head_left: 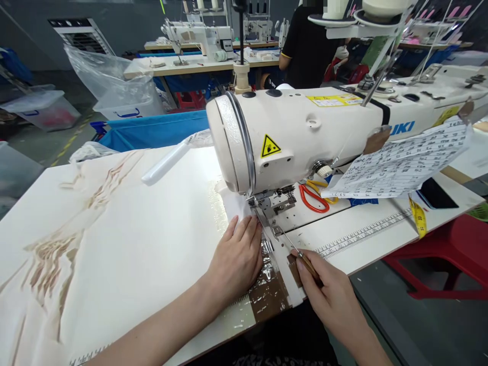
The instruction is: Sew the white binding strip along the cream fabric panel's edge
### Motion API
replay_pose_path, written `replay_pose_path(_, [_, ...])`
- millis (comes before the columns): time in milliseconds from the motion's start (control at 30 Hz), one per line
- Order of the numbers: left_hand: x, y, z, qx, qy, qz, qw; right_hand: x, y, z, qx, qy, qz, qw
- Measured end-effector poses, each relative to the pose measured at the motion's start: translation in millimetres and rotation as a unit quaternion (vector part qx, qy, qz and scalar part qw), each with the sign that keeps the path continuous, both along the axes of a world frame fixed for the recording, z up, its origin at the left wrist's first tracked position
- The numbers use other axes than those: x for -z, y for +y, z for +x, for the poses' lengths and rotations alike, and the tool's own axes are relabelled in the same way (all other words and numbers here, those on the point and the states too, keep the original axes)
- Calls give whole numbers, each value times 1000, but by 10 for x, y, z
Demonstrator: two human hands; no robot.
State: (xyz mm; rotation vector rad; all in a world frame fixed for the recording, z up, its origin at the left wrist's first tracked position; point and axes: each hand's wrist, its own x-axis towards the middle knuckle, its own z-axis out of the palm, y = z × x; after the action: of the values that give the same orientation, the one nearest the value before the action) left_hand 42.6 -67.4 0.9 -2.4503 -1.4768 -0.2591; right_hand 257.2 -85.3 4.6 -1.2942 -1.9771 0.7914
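My left hand (238, 254) lies flat, fingers stretched forward, on a piece of white fabric (233, 202) just in front of the sewing machine's needle area. Wrapped round the wooden handle of a thin metal awl (309, 267) is my right hand (335, 295). The awl's tip points at a small metal guide (276, 231) on the machine bed. A narrow white strip (287, 274) runs from near the guide down to the table's front edge, between my hands. The white sewing machine (297, 137) stands above and beyond both hands.
Red-handled scissors (314, 198) lie right of the needle area. A written paper sheet (404, 162) hangs from the machine, near a yellow tape measure (418, 218) and a phone (438, 195). Fabric pieces (49, 264) lie at left. A red stool (450, 254) stands right; a person (308, 46) is behind.
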Motion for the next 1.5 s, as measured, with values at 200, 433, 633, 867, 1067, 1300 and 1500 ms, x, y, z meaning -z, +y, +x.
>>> replay_pose_path(200, [21,1,5,-8,-18,-1,1000,18,-37,-3,26,6,14,1000])
replay_pose_path(433, [50,71,-46,-10,-46,-2,999,10,-16,-141,-9,44,53,998])
replay_pose_path(633, [28,154,-101,-21,-106,-45,993,27,84,-385,-90,12,105,990])
replay_pose_path(867, [46,200,-144,3,-133,-30,991,61,146,-541,-54,-130,205,969])
replay_pose_path(1067, [54,202,-161,4,-130,-9,991,46,206,-655,-32,-190,225,955])
replay_pose_path(1300, [49,203,-151,-2,-128,-4,992,44,196,-715,-21,-247,233,940])
replay_pose_path(1500, [59,240,-207,-9,-147,-18,989,46,189,-774,-8,-320,250,914])
